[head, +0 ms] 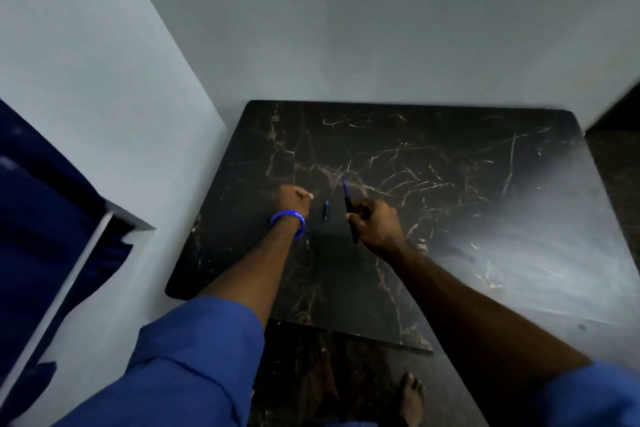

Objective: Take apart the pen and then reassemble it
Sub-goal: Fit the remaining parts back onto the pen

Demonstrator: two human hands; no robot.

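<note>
My right hand is closed around the dark pen barrel, held tilted above the table, with the thin blue refill sticking out of its far end. A small dark pen cap with a blue band lies flat on the black marble table between my two hands. My left hand, wearing a blue wristband, is curled into a loose fist left of the cap and rests on the table. Whether it holds a small part is hidden.
The table stands in a corner of pale walls behind and on the left. A blue curtain hangs at the far left. Bare feet stand on the dark floor below the table's front edge.
</note>
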